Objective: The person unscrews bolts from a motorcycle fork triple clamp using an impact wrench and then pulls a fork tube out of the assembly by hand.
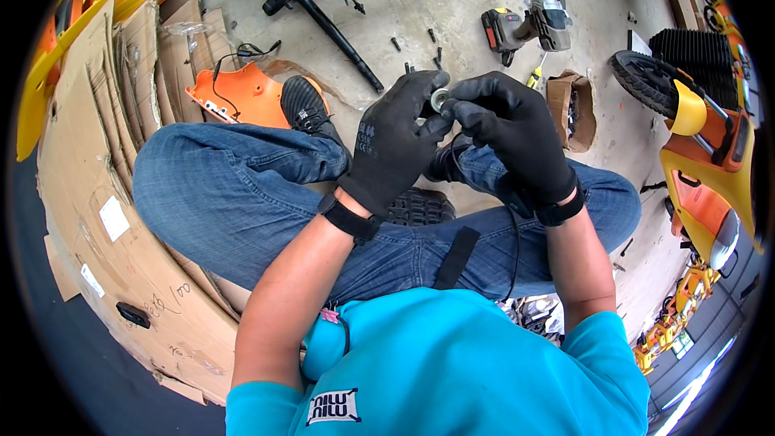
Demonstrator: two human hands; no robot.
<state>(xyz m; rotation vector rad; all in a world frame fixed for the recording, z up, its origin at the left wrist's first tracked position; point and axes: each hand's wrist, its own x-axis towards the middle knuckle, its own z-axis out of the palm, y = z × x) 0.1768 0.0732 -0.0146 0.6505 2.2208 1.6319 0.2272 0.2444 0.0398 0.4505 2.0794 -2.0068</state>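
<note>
A small round, pale metal ring (438, 99) is pinched between my two black-gloved hands, in front of my crossed legs. My left hand (397, 139) is closed around its left side, thumb and fingers curled at it. From the right, the fingertips of my right hand (510, 131) press together at the ring's edge. The ring's lower part is hidden by the gloves, and its exact kind cannot be made out. Just beyond my hands, several dark bolts (395, 44) lie loose on the concrete floor.
Beyond my right hand lie a cordless impact wrench (549, 23), a yellow-handled screwdriver (535, 77) and an open cardboard box (571, 111). A black fork tube (339, 40) rests farther left. Orange panel (242, 93) and stacked cardboard (97, 145) are left; a yellow-fendered wheel (644, 85) stands right.
</note>
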